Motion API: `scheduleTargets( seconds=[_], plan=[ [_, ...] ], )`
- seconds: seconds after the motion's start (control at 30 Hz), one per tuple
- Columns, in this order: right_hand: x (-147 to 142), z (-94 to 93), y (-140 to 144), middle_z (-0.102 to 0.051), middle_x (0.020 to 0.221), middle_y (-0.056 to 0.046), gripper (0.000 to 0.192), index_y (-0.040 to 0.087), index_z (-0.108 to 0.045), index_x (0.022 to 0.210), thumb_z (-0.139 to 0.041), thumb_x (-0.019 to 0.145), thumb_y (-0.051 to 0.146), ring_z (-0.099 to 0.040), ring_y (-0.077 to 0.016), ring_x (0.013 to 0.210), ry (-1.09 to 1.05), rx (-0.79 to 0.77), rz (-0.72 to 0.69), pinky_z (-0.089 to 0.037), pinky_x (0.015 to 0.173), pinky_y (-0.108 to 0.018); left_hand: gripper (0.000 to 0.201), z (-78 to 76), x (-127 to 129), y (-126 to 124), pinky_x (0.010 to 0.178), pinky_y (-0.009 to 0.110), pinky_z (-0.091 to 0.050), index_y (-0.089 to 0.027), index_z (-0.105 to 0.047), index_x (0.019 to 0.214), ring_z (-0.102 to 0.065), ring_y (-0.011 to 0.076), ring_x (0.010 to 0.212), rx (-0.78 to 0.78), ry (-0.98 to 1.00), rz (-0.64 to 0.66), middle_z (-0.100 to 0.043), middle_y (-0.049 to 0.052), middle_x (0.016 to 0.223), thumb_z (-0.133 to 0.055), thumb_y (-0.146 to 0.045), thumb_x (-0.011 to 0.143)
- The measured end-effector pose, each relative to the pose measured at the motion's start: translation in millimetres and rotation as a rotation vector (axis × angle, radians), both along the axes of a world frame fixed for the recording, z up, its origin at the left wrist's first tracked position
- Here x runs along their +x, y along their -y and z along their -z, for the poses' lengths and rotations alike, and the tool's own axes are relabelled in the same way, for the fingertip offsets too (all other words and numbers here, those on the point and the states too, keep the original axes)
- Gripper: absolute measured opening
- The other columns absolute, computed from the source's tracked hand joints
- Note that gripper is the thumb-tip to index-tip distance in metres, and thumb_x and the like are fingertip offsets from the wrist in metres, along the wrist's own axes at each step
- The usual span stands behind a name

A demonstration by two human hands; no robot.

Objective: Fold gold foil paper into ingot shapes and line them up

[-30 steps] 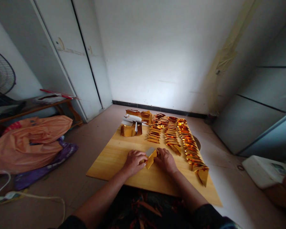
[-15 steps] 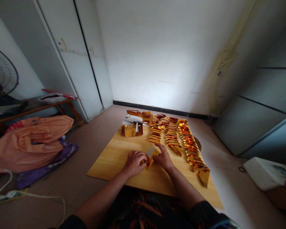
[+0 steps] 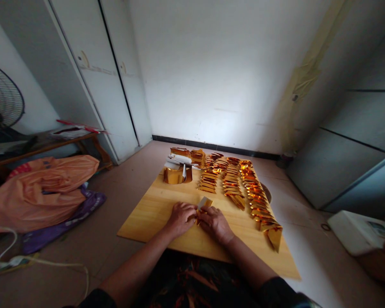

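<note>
Your left hand (image 3: 181,218) and right hand (image 3: 215,223) are both curled closed on one gold foil sheet (image 3: 203,205), pinched between them, knuckles nearly touching. Its upper end stands clear above your fingers, showing a pale reverse side. How tightly each finger grips cannot be made out at this size.

Under both hands lies the wooden board (image 3: 147,222), resting on the tiled floor (image 3: 122,179). It extends well beyond your hands on every side.

Beyond your right hand, and out to its right, run the rows of folded gold pieces (image 3: 240,184), overlapping one another from the far edge of the board back toward you. The nearest piece of the outermost row lies to the right of your right hand, near the board's edge.

Ahead of your left hand, at the far end of the board, stands the stack of unfolded gold sheets (image 3: 178,173), with white paper showing among them.

Well off to the left of your left hand, on the floor, lies an orange plastic bag (image 3: 41,188).

Assessment: a large count is folded and laid out. One sheet is partway through folding in your grip, and the stack ahead suggests a fair quantity is left.
</note>
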State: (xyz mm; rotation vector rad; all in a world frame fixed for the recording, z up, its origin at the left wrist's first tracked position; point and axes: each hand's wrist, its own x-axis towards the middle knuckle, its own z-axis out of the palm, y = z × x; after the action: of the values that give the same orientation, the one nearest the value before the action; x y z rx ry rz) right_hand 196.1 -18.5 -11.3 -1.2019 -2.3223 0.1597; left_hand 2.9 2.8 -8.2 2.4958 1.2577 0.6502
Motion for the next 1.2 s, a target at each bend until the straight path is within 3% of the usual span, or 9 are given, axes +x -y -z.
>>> scheduleTargets(
  seconds=[0.27, 0.57, 0.9, 1.2],
  plan=[
    [10.2, 0.7, 1.2, -0.06, 0.098, -0.005, 0.02, 0.023, -0.071, 0.081, -0.053, 0.087, 0.02, -0.059, -0.0139, 0.083, -0.125, -0.09, 0.09, -0.046, 0.075, -0.024, 0.025, -9.5, -4.7, 4.5, 0.1, 0.044, -0.029, -0.031, -0.069, 0.092, -0.052, 0.0206, 0.113, -0.025, -0.052, 0.066, -0.062, -0.002, 0.124, -0.053, -0.016, 0.08],
    [13.8, -5.3, 0.3, -0.062, 0.095, -0.003, 0.017, 0.025, -0.071, 0.09, -0.055, 0.089, 0.03, -0.061, -0.0132, 0.082, -0.11, -0.165, 0.033, -0.046, 0.075, -0.022, 0.026, -6.6, -8.4, 5.2, 0.102, 0.048, -0.026, -0.033, -0.066, 0.098, -0.048, 0.0218, 0.117, 0.036, -0.119, 0.119, -0.058, -0.003, 0.129, -0.053, -0.017, 0.082],
    [3.4, -18.0, -6.5, -0.064, 0.09, -0.002, 0.013, 0.023, -0.068, 0.081, -0.056, 0.085, 0.025, -0.061, -0.0122, 0.071, -0.006, -0.271, 0.24, -0.039, 0.059, -0.02, 0.028, -9.3, -6.0, 6.1, 0.108, 0.051, -0.017, -0.03, -0.063, 0.1, -0.047, 0.0213, 0.121, 0.037, -0.103, 0.163, -0.062, -0.002, 0.124, -0.048, -0.013, 0.083],
    [-3.5, -23.6, -8.4, -0.064, 0.091, -0.001, 0.016, 0.021, -0.066, 0.081, -0.054, 0.085, 0.031, -0.059, -0.0115, 0.076, 0.079, -0.364, 0.357, -0.034, 0.06, -0.02, 0.03, -9.8, -3.9, 5.2, 0.109, 0.051, -0.019, -0.027, -0.059, 0.103, -0.048, 0.0217, 0.121, -0.047, -0.104, 0.13, -0.062, 0.0, 0.123, -0.049, -0.012, 0.079]
  ],
)
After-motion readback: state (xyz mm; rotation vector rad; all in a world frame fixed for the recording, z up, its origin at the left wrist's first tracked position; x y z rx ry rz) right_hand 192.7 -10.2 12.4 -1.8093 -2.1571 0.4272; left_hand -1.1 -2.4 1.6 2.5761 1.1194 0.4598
